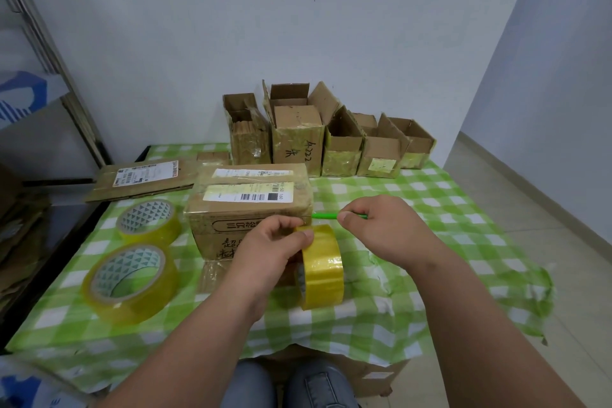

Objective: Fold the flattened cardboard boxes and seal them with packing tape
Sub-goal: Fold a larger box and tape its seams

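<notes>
Head cam: left hand (pixel 265 252) pinches the tape roll (pixel 322 267) upright beside the box (pixel 248 209); right hand (pixel 381 225) grips a green pen (pixel 326 216) (maybe a cutter).

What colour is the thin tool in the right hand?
Bright green tool, pinched by the right hand; it shows in the head view.

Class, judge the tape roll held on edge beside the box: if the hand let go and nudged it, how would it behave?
The tape roll stands on its rim, gripped by the left hand, so once released it would probably roll or topple flat. Its hollow core suggests it is fairly light. The glossy yellow film looks smooth, perhaps slippery.
</notes>
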A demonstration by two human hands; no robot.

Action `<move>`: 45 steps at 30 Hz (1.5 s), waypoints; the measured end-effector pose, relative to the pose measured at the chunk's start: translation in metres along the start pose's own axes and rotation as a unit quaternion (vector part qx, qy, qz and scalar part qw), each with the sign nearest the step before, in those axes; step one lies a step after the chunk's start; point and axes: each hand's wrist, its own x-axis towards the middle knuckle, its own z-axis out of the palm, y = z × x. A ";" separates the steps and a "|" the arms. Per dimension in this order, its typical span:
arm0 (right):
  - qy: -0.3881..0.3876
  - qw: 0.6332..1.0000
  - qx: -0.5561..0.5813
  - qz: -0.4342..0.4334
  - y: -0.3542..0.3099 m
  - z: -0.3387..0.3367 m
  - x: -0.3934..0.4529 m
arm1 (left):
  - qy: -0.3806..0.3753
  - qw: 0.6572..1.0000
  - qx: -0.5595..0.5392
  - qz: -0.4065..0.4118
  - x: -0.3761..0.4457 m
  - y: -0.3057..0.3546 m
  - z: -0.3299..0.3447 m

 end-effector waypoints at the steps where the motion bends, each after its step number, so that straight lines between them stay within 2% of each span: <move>1: 0.004 1.000 -0.016 -0.005 -0.002 0.000 0.000 | 0.003 1.000 0.003 0.001 0.000 0.000 0.000; 8: -0.003 0.993 -0.114 -0.039 -0.017 0.002 0.003 | 0.009 1.000 0.025 0.013 0.001 0.001 0.002; 16: -0.019 0.998 -0.058 0.000 0.003 -0.008 0.002 | 0.001 0.999 0.042 0.001 0.005 0.003 -0.004; 21: -0.016 0.995 0.087 0.039 0.028 -0.005 0.002 | -0.009 0.998 0.055 -0.002 0.005 0.004 -0.004; 24: -0.018 0.975 0.210 0.065 0.039 0.004 0.000 | -0.005 0.998 0.060 -0.003 0.006 0.004 -0.005; 26: -0.023 0.942 0.327 0.071 0.048 0.010 -0.001 | 0.003 0.998 0.060 0.002 0.006 0.004 -0.006; 29: -0.025 0.862 0.494 0.106 0.063 0.017 -0.002 | 0.003 0.998 0.062 0.007 0.005 0.003 -0.008; 30: -0.012 0.861 0.494 0.120 0.067 0.019 -0.001 | 0.000 0.998 0.065 0.008 0.005 0.003 -0.008; 32: 0.022 0.901 0.412 0.135 0.069 0.026 0.002 | -0.004 0.998 0.069 0.014 0.004 0.002 -0.008; 34: 0.047 0.948 0.275 0.153 0.068 0.035 0.007 | -0.006 0.998 0.066 0.019 0.002 0.002 -0.006; 36: 0.044 0.982 0.074 0.170 0.067 0.045 0.010 | -0.006 0.998 0.062 0.019 0.000 0.003 -0.004; 38: 0.027 0.979 -0.108 0.168 0.063 0.053 0.008 | -0.007 0.998 0.058 0.019 -0.001 0.003 -0.004; 39: 0.024 0.974 -0.159 0.161 0.061 0.057 0.007 | -0.009 0.998 0.058 0.019 -0.002 0.003 -0.004; 41: 0.042 0.972 -0.172 0.155 0.056 0.061 0.006 | -0.014 0.998 0.059 0.022 -0.002 0.002 -0.006; 42: 0.057 0.978 -0.131 0.155 0.051 0.062 0.006 | -0.016 0.998 0.060 0.023 -0.002 0.002 -0.007; 44: 0.067 0.985 0.047 0.154 0.038 0.064 0.006 | -0.016 0.998 0.057 0.025 -0.002 0.001 -0.007; 45: 0.053 0.971 0.168 0.160 0.029 0.065 0.005 | -0.016 0.998 0.055 0.027 -0.002 0.001 -0.007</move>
